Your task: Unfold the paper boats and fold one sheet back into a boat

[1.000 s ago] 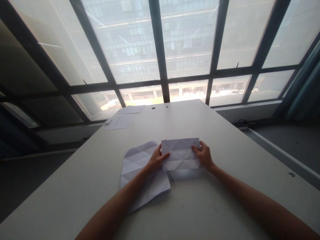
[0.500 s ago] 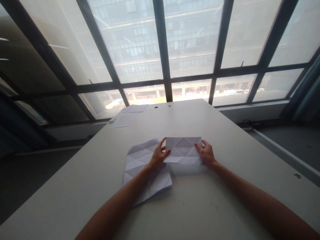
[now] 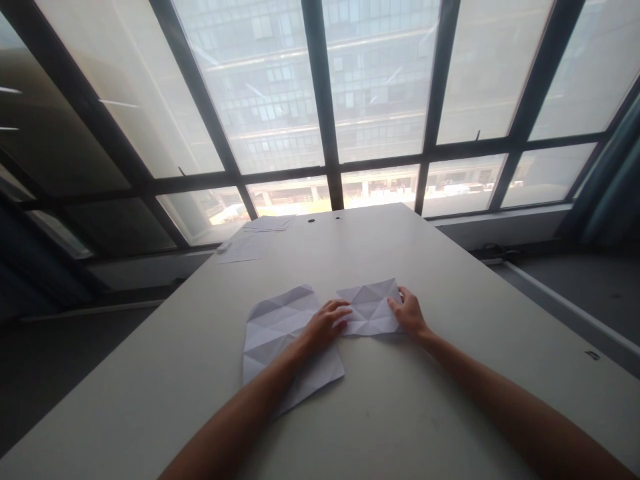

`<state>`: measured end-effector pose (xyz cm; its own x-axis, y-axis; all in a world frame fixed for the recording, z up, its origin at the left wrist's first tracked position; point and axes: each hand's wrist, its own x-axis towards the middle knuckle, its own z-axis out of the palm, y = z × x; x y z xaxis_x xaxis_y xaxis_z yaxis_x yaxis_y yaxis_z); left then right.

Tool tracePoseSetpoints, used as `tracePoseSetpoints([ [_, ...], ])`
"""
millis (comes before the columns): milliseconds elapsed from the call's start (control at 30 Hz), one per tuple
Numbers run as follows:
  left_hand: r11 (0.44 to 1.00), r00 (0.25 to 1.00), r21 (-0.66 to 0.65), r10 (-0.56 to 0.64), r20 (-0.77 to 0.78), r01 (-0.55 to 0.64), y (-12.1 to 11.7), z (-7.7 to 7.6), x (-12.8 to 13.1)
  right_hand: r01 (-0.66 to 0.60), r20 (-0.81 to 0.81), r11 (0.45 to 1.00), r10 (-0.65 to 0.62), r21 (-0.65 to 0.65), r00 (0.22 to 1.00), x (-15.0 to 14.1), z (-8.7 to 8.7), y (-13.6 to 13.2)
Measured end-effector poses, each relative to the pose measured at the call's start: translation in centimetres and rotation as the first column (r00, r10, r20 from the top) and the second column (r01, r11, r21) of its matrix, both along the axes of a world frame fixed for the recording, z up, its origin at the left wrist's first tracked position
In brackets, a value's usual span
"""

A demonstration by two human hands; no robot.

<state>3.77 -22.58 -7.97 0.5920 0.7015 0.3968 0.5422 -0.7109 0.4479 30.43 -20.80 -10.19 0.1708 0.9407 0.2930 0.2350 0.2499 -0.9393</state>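
Note:
A small folded white paper (image 3: 371, 309) with diamond-shaped creases is just above the table or touching it; I cannot tell which. My right hand (image 3: 409, 312) pinches its right end, thumb on top and fingers behind the edge. At its left end, my left hand (image 3: 327, 322) has closed its fingers and thumb over the paper, hiding that corner. Under my left hand and forearm lies a larger creased white sheet (image 3: 280, 313), partly covered, its folds standing up slightly from the surface.
The white table (image 3: 390, 427) runs away toward tall windows. Several loose papers (image 3: 243, 249) lie at its far left edge beside a small white object (image 3: 223, 247). Two dark spots mark the far end of the tabletop. A dark mark (image 3: 593, 355) shows at the right edge.
My left hand has shifted from holding the paper's left edge to reaching over its front. The small paper has tilted, its right end now higher. The camera view has tipped slightly upward.

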Motion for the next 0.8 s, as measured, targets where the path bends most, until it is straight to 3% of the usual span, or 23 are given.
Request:
tracePoseSetpoints([
  [100,0.99,0.992,-0.061,-0.126,-0.02,0.124,-0.6,0.8,0.4,0.036,0.046,0.999,-0.037,0.007,0.998,0.0,-0.1,0.0],
  [200,0.98,0.984,-0.093,-0.179,-0.017,0.177,-1.1,1.5,0.7,0.053,0.077,0.998,-0.056,0.032,0.995,0.1,-0.1,-0.2],
  [433,0.973,0.99,-0.184,-0.13,0.05,0.137,-1.9,2.4,0.9,0.057,0.279,0.985,-0.101,0.161,0.955,-0.2,0.4,-1.4],
  [600,0.938,0.963,-0.218,-0.26,0.07,0.269,-2.3,3.2,1.0,0.004,0.334,0.997,-0.03,0.078,0.942,0.2,0.3,-1.5],
  [700,0.936,0.953,-0.19,-0.303,-0.012,0.295,-2.1,3.1,1.1,0.024,0.362,0.998,-0.046,0.065,0.931,1.1,0.0,-0.8],
  [800,0.957,0.961,-0.158,-0.26,-0.093,0.244,-1.7,2.2,1.1,0.077,0.363,0.995,-0.092,0.057,0.927,2.1,-0.4,-0.1],
])
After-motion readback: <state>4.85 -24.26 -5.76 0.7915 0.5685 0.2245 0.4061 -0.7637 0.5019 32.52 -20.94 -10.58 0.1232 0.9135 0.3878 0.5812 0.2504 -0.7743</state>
